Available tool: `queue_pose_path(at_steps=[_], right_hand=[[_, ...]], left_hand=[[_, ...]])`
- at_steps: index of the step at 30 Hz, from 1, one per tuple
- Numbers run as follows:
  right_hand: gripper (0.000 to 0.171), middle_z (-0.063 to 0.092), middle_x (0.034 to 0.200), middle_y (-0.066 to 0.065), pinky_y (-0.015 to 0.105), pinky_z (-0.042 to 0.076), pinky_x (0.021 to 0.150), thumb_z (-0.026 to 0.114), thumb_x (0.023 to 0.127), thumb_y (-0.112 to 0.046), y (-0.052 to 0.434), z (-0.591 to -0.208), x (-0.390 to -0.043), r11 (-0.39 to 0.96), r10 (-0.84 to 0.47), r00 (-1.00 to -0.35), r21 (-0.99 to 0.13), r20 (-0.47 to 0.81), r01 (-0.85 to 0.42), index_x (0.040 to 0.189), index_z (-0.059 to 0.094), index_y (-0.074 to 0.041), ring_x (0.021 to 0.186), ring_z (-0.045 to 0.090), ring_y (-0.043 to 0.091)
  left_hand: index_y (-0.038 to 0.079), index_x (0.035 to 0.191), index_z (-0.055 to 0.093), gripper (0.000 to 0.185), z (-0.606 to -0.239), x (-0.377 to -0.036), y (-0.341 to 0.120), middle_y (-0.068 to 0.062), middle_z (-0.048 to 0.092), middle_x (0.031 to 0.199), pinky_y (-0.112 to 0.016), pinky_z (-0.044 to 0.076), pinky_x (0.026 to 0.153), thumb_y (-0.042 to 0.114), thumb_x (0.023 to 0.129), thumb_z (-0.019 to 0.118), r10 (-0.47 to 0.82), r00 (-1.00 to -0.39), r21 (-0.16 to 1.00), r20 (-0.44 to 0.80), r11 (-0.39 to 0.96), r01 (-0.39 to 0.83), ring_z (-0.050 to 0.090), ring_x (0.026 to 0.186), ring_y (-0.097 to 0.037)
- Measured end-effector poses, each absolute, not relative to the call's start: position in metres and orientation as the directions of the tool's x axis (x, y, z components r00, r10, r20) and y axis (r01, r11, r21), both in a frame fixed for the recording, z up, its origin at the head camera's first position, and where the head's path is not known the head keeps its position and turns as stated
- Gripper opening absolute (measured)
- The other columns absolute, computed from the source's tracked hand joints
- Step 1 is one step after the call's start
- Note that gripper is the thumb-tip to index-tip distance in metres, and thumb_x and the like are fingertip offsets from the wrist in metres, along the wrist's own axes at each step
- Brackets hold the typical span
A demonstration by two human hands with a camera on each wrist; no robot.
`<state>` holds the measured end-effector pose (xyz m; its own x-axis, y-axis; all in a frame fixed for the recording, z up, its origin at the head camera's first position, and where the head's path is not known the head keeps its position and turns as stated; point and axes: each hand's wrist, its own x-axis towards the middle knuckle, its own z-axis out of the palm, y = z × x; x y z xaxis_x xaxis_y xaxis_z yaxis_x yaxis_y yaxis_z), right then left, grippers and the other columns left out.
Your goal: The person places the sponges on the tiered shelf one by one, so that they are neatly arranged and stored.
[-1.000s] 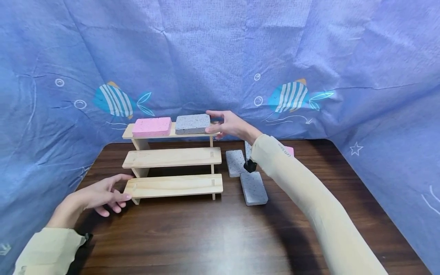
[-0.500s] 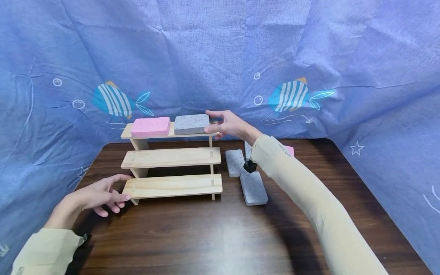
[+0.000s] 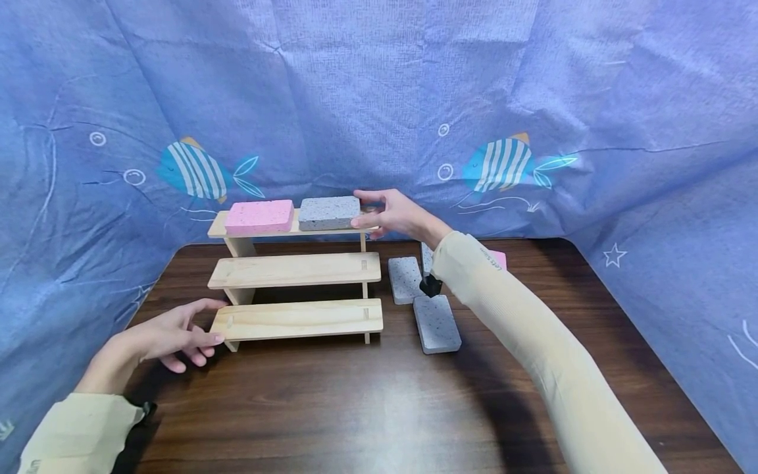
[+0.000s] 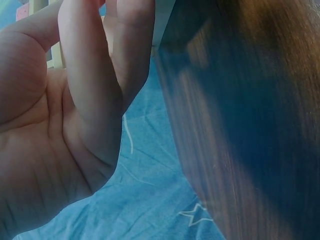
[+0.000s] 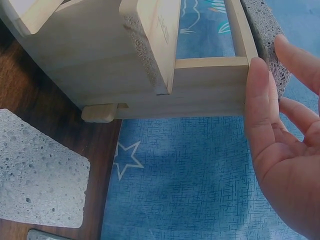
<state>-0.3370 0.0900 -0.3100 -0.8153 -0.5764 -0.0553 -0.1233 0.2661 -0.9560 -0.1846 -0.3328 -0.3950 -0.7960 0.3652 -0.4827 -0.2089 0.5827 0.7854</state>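
While the right hand [image 3: 401,214] holds the right end of a grey block [image 3: 329,212] between thumb and fingers, on the top tier of a wooden stand [image 3: 296,270] left of the frame's centre, a pink block [image 3: 260,216] lies just beside it, to its left. Toward the lower left, the left hand [image 3: 168,334] grips the bottom tier's left end between thumb and forefinger. Right of centre, more grey blocks [image 3: 437,324] lie on the dark table [image 3: 308,408], and a pink piece [image 3: 498,259] shows partly behind the right sleeve [image 3: 521,322].
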Motion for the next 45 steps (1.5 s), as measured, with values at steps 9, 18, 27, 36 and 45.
queue_pose_path(at_steps=[9,18,27,36,45], right_hand=[[0.082,0.037,0.148,0.000,0.043,0.053,0.082,0.080,0.078,-0.029,0.092,-0.307,-0.336,0.292,-0.572,-0.817,-0.949,-0.073,-0.120,0.147,0.036,-0.019,0.098,0.064,0.024],[0.082,0.036,0.148,0.003,0.040,0.054,0.078,0.080,0.079,-0.023,0.090,-0.306,-0.335,0.255,-0.569,-0.819,-0.963,-0.073,-0.091,0.147,0.036,-0.016,0.101,0.064,0.023],[0.086,0.040,0.145,0.003,0.044,0.054,0.078,0.081,0.077,-0.019,0.093,-0.307,-0.337,0.190,-0.565,-0.823,-0.980,-0.062,-0.056,0.148,0.033,-0.013,0.101,0.064,0.027],[0.081,0.043,0.143,0.005,0.044,0.054,0.078,0.079,0.080,-0.020,0.096,-0.306,-0.336,0.173,-0.561,-0.827,-0.983,-0.045,-0.064,0.147,0.034,-0.009,0.104,0.063,0.026],[0.078,0.045,0.141,0.007,0.046,0.053,0.079,0.078,0.081,-0.018,0.096,-0.298,-0.331,0.182,-0.556,-0.831,-0.979,-0.029,-0.088,0.146,0.036,-0.010,0.101,0.064,0.029]], left_hand=[[0.013,0.148,0.012,0.080,-0.397,-0.185,-0.334,-0.019,0.067,0.083,-0.037,0.051,0.045,0.026,0.091,0.066,0.366,-0.798,0.803,-0.478,0.551,-0.228,0.066,0.065,-0.026],[0.013,0.147,0.013,0.079,-0.398,-0.184,-0.336,-0.021,0.067,0.084,-0.038,0.052,0.045,0.027,0.091,0.066,0.371,-0.798,0.802,-0.475,0.555,-0.219,0.066,0.066,-0.027],[0.014,0.147,0.013,0.080,-0.398,-0.182,-0.336,-0.023,0.067,0.084,-0.039,0.053,0.046,0.028,0.090,0.067,0.358,-0.801,0.794,-0.479,0.566,-0.221,0.066,0.065,-0.025],[0.014,0.147,0.013,0.081,-0.396,-0.182,-0.333,-0.020,0.067,0.084,-0.039,0.053,0.046,0.029,0.089,0.068,0.346,-0.803,0.786,-0.486,0.574,-0.228,0.066,0.065,-0.025],[0.014,0.147,0.015,0.080,-0.394,-0.181,-0.333,-0.021,0.066,0.085,-0.041,0.053,0.048,0.029,0.089,0.068,0.339,-0.809,0.781,-0.479,0.586,-0.217,0.065,0.065,-0.025]])
